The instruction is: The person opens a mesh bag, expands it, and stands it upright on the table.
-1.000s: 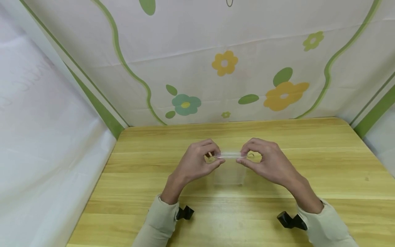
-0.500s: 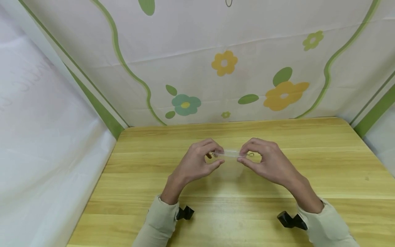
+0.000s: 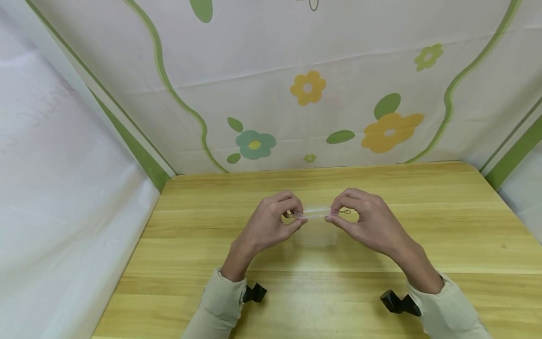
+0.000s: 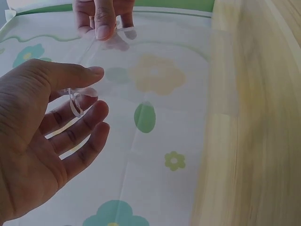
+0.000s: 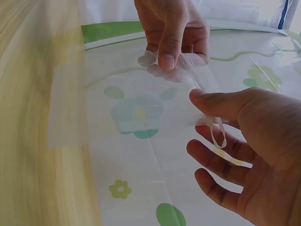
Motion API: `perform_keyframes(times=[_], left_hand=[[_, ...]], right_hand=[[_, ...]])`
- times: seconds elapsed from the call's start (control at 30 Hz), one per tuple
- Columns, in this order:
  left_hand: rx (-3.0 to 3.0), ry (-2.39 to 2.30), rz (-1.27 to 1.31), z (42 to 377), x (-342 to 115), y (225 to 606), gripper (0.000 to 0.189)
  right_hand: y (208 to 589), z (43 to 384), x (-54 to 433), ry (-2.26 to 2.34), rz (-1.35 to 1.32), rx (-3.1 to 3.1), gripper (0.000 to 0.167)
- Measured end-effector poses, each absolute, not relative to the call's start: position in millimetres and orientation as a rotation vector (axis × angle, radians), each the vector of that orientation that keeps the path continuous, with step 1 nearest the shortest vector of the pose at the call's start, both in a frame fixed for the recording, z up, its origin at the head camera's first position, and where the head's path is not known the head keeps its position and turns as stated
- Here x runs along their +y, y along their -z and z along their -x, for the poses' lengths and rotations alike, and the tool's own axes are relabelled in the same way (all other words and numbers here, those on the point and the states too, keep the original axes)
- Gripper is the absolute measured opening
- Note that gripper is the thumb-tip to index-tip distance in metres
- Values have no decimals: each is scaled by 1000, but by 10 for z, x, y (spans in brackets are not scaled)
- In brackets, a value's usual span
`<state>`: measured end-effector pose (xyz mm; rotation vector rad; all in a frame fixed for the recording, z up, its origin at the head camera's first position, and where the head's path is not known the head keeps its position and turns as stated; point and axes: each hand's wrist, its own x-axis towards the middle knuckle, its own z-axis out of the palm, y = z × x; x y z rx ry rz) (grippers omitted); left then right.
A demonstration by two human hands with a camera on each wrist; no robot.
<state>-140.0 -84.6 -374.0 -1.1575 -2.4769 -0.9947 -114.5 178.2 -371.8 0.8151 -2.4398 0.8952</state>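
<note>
A clear, thin plastic drawstring bag (image 3: 315,235) hangs between both hands in the head view, its mouth edge stretched sideways. My left hand (image 3: 271,220) pinches one top corner between thumb and index finger. At the opposite corner my right hand (image 3: 369,220) pinches the bag the same way. Small drawstring loops stick out past the fingers, one loop (image 4: 75,104) by the left hand and another loop (image 5: 218,136) by the right. Through the see-through bag body (image 5: 69,106) the printed flowers and wood show in both wrist views.
Below the hands lies a wooden table (image 3: 322,301). Behind it hangs a white cloth (image 3: 254,70) printed with flowers and green lines, with another white cloth (image 3: 63,188) along the left. Black mounts (image 3: 400,302) show at both sleeve cuffs.
Half a second ago the left thumb stood apart from the bag; now it pinches the edge again. The bag's mouth, bunched then, shows two slightly separated edges now. The right hand has barely moved.
</note>
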Motion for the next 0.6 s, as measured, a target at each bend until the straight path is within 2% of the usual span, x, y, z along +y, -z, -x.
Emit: perform_keyframes(times=[0.6], left_hand=[[-2520, 1074, 1204, 1451, -920, 3738, 19]], right_hand=[[3735, 1174, 1829, -747, -856, -2477, 24]])
